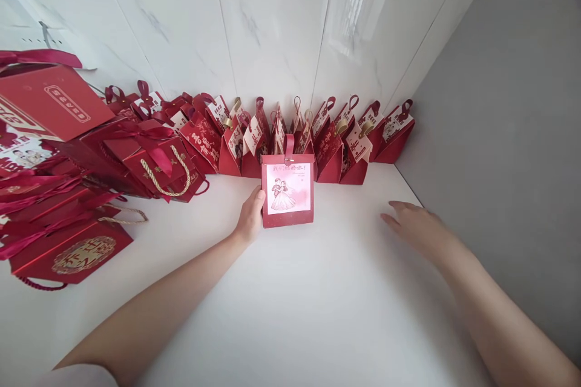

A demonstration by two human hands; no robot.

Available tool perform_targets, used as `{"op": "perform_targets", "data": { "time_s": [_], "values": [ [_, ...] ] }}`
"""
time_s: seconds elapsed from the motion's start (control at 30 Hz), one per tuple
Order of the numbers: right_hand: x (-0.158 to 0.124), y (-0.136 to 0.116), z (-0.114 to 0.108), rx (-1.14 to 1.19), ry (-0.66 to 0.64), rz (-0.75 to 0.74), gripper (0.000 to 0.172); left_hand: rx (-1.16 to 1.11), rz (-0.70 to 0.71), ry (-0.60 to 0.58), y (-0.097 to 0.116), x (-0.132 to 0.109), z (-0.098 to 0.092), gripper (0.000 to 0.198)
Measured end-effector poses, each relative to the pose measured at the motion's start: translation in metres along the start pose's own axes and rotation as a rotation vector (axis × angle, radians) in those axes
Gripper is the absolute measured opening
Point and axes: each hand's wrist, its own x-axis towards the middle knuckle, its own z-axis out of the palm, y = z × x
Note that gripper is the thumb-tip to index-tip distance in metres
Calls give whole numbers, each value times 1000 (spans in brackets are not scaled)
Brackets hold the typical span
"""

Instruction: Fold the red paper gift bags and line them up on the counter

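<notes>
Near the middle, a red gift box point(288, 190) with a ribbon loop on top shows its front, a pink-white panel with a drawn couple in wedding clothes. My left hand point(250, 213) grips its left side; the thumb lies at the edge and the other fingers are mostly hidden behind it. Off to the right, my right hand point(415, 224) is over the white surface, apart from any box, its fingers stretched out with nothing in them. Just behind the held box stand several similar triangular boxes point(330, 157) in rows.
At the left is a pile of larger red gift boxes point(75, 251) with ribbons and rope handles. A marbled tile wall point(267, 24) rises behind the rows. On the right is a grey wall point(508, 109). The white tabletop point(308, 308) spreads out in front.
</notes>
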Motion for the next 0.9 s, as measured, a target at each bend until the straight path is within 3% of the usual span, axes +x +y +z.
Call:
{"op": "perform_targets", "data": {
  "time_s": [0.07, 0.17, 0.27, 0.37, 0.47, 0.6, 0.9],
  "values": [
    [-1, -26, -15, 238, 83, -176, 47, -118, -6, -23, 0, 0, -1, 60],
    [-3, -76, -21, 741, -29, -348, 58, -264, -29, 11, 2, -3, -1, 59],
    [-1, -128, -3, 1153, -211, -469, 67, -312, -67, 9, 5, -6, 1, 60],
    [5, -161, 23, 1398, -213, -522, 67, -305, -57, -21, 7, -8, 1, 63],
    [11, -166, 41, 1490, -157, -430, 59, -277, -92, -125, 9, -6, 3, 64],
    [14, -151, 47, 1477, -167, -376, 58, -225, -143, -311, 11, -5, 4, 62],
    [16, -150, 46, 1476, -197, -366, 53, -160, -146, -334, 15, -5, 0, 59]
  ]
}}
